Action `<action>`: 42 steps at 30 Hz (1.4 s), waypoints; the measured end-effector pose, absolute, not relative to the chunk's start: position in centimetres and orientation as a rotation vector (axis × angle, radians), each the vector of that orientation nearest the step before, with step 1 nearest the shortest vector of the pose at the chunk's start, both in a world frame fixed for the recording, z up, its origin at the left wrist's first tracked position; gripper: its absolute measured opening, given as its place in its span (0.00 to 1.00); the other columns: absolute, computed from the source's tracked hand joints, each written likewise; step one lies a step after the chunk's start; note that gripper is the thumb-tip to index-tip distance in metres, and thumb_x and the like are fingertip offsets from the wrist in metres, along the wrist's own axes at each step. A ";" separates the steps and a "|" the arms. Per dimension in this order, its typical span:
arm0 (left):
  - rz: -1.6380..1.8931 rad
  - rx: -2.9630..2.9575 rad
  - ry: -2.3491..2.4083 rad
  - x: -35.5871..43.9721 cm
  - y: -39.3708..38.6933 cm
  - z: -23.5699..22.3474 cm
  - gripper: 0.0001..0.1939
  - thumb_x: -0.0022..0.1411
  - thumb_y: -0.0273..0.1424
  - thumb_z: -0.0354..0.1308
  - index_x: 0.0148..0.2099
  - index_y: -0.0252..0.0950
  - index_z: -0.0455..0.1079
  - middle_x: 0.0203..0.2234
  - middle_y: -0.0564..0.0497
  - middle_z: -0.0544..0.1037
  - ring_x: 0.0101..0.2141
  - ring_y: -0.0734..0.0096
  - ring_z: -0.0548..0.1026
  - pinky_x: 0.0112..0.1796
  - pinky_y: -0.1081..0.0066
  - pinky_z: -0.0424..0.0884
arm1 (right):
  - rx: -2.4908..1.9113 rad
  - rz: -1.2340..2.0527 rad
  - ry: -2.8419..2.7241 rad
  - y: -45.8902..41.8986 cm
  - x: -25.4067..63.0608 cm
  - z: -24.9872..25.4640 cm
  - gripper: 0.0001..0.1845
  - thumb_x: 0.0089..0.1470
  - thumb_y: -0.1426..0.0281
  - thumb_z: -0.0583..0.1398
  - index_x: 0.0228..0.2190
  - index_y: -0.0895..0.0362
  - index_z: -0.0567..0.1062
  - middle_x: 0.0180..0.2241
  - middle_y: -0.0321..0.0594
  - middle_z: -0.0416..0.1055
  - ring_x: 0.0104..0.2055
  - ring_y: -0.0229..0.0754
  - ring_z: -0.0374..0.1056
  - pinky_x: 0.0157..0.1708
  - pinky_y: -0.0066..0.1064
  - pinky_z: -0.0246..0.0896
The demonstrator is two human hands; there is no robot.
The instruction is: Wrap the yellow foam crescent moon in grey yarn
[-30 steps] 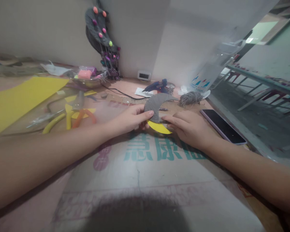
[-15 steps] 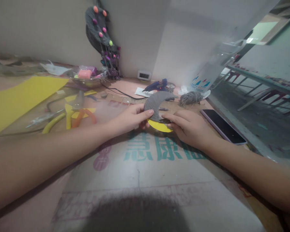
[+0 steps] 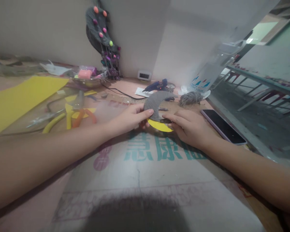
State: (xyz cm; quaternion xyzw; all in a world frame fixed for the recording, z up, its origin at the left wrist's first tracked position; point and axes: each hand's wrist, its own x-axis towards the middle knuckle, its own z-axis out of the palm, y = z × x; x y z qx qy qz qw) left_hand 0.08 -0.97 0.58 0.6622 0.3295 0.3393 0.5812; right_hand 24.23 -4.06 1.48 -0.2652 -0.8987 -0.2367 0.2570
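Observation:
A grey yarn-wrapped crescent moon (image 3: 151,102) is held up between my hands above the cardboard, one tip curving to the upper right. Under its lower edge shows a curved piece of yellow paper (image 3: 160,126). My left hand (image 3: 136,116) pinches the crescent's left side, thumb on top and fingers beneath. On the right, my right hand (image 3: 187,127) grips the lower tip with thumb and fingers, close to the yellow paper's right end. The undersides of both hands' fingers are partly hidden.
Behind stand a blue glue gun (image 3: 157,85), a ball of grey yarn (image 3: 191,98) and a plastic bottle (image 3: 203,77). A phone (image 3: 223,126) lies right. Yellow-handled pliers (image 3: 69,116), orange-handled scissors (image 3: 83,117), a yellow sheet (image 3: 24,100) and a bowl (image 3: 88,82) are left.
The crescent and yellow paper have tilted slightly, with the yellow edge rising a little. Both hands keep their hold and have hardly moved.

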 end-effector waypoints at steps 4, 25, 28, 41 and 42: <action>0.803 1.525 0.771 0.1 -1.0 0.6 0.10 0.68 0.36 0.54 0.37 0.34 0.67 0.19 0.55 0.73 0.18 0.80 0.69 0.17 0.81 0.58 | -0.742 -0.643 -2.450 -4.1 24.2 1.6 0.13 0.64 0.75 0.54 0.45 0.60 0.77 0.29 0.42 0.73 0.30 0.42 0.66 0.30 0.32 0.59; 0.748 1.595 0.761 -0.1 -1.0 0.5 0.09 0.68 0.35 0.54 0.38 0.35 0.67 0.20 0.55 0.73 0.18 0.80 0.68 0.19 0.81 0.61 | -0.743 -0.615 -2.483 -4.1 23.8 1.5 0.13 0.65 0.72 0.55 0.45 0.59 0.78 0.28 0.41 0.73 0.30 0.41 0.66 0.30 0.32 0.58; 0.740 1.597 0.766 0.0 -1.1 0.6 0.09 0.68 0.36 0.53 0.39 0.35 0.67 0.20 0.55 0.73 0.18 0.80 0.68 0.19 0.81 0.61 | -0.723 -0.614 -2.475 -4.0 23.8 1.4 0.13 0.64 0.72 0.55 0.45 0.60 0.78 0.28 0.41 0.73 0.30 0.41 0.66 0.29 0.32 0.57; 0.784 1.590 0.736 0.1 -1.0 0.5 0.10 0.67 0.36 0.55 0.37 0.34 0.67 0.20 0.55 0.73 0.18 0.80 0.68 0.18 0.81 0.61 | -0.762 -0.556 -2.439 -4.3 24.1 1.8 0.14 0.64 0.74 0.54 0.47 0.62 0.76 0.30 0.43 0.74 0.32 0.41 0.68 0.31 0.31 0.63; 0.786 1.580 0.734 0.1 -1.0 0.5 0.10 0.67 0.37 0.55 0.37 0.34 0.67 0.20 0.55 0.73 0.19 0.79 0.68 0.18 0.81 0.60 | -0.767 -0.543 -2.441 -4.3 24.2 1.8 0.14 0.64 0.74 0.55 0.47 0.62 0.75 0.31 0.44 0.74 0.32 0.41 0.69 0.31 0.31 0.63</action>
